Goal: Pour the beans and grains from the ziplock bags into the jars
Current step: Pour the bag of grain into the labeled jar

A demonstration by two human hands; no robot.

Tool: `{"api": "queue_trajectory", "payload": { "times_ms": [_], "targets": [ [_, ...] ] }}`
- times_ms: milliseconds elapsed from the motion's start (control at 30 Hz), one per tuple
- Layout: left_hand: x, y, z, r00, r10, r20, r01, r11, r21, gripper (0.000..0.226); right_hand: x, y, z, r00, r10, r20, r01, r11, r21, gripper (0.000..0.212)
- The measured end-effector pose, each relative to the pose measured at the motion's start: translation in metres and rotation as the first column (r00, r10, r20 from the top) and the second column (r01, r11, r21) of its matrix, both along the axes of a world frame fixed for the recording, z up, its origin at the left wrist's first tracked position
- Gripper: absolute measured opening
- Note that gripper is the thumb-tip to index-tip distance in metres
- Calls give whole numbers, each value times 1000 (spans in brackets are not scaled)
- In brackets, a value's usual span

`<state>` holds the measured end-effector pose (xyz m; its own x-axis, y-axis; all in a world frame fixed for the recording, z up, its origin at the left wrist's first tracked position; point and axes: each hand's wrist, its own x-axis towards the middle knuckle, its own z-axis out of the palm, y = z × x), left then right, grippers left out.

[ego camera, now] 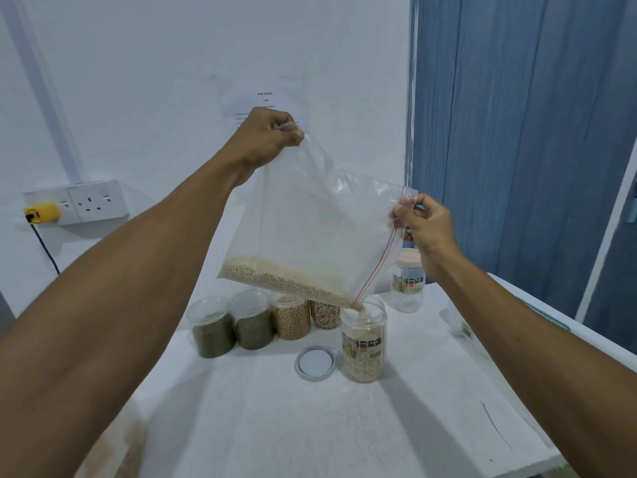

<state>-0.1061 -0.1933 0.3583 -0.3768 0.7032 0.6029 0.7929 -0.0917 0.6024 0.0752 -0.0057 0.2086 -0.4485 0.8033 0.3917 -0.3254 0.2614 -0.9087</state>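
Over the table [275,426], I'm tilting the bag [310,219] so grains [282,277] are funnelling from its low corner into the open jar [363,343]; left hand [265,139] is pinching the raised corner, right hand [424,229] pinching the zip edge to steer.

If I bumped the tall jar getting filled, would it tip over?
Probably not from a light bump: the jar stands upright on the table with grains in its bottom, which likely weighs it down. It is tall and narrow with its lid off beside it, so a hard knock might spill grains.
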Motion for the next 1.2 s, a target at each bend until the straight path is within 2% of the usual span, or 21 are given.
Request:
{"api": "queue_trajectory", "payload": {
  "times_ms": [933, 1067, 1200],
  "targets": [
    [-12, 2, -5, 999, 31, 25, -30, 998, -47, 26, 2, 5, 0, 997, -52, -48, 53, 998, 19, 2],
    [-12, 4, -10, 999, 32, 29, -29, 997, -77, 16, 3, 7, -6, 998, -51, -31, 51, 999, 9, 2],
    [-4, 6, -8, 1000, 27, 4, -26, 997, -79, 15, 3, 7, -10, 998, -52, -19, 51, 999, -7, 2]
  ]
}}
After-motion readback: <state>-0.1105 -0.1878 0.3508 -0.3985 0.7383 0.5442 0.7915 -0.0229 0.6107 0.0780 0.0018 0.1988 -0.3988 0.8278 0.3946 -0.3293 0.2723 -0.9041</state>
